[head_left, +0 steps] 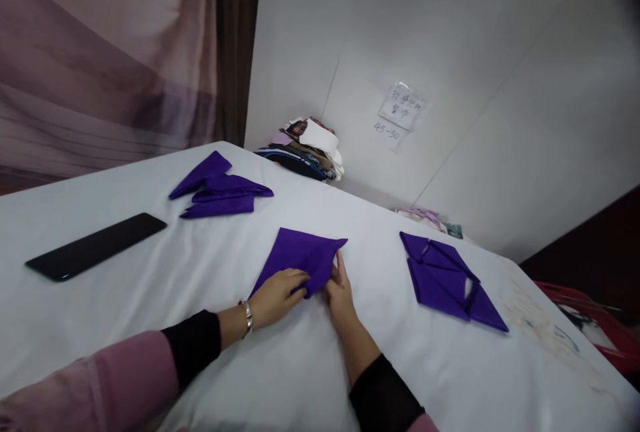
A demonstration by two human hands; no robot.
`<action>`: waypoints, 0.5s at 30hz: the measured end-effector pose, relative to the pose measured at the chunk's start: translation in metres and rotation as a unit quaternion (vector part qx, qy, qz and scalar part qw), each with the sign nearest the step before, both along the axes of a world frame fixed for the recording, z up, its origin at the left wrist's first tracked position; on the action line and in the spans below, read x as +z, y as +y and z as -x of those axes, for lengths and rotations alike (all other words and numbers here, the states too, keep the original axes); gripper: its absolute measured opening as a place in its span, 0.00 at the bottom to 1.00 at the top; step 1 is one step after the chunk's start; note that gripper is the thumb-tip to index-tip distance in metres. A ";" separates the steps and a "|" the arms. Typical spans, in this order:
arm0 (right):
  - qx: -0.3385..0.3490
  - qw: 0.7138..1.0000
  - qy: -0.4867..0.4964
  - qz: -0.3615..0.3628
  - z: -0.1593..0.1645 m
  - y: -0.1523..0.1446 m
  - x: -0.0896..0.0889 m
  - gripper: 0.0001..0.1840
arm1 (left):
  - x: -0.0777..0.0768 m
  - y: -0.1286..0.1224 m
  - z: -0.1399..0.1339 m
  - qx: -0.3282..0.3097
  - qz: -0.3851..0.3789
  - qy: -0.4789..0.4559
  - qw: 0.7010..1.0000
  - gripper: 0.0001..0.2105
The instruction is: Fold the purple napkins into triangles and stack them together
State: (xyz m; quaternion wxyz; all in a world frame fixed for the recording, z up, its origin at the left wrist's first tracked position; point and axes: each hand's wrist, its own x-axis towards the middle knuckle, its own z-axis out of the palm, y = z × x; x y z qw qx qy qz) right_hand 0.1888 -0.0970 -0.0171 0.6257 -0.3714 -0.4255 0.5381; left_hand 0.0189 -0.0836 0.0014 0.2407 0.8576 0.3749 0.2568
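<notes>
A purple cloth napkin (303, 250) lies in front of me on the white-covered table, partly folded, with a pointed corner at its far right. My left hand (281, 293) rests over its near edge, fingers curled on the fabric. At the right edge my right hand (341, 291) pinches the cloth, its index finger stretched up along the side and the thumb partly hidden. The near right part of the napkin is bent up between the two hands. A bracelet (247, 318) circles my left wrist.
Folded purple napkins (443, 279) lie to the right, and more purple napkins (220, 187) are piled at the far left. A flat black slab (97, 245) lies at left. Stacked clothes (311, 147) stand beyond the table by the wall, which bears a paper sign (401, 105).
</notes>
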 end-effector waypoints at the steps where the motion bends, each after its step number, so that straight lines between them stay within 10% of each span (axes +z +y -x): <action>1: 0.000 0.999 0.031 0.007 0.000 0.000 0.001 0.43 | 0.000 0.000 -0.001 0.001 -0.016 0.006 1.000 0.12; 15: 0.068 0.995 -0.057 -0.036 0.019 -0.021 0.041 0.36 | 0.005 0.009 0.003 0.011 -0.034 0.031 0.999 0.16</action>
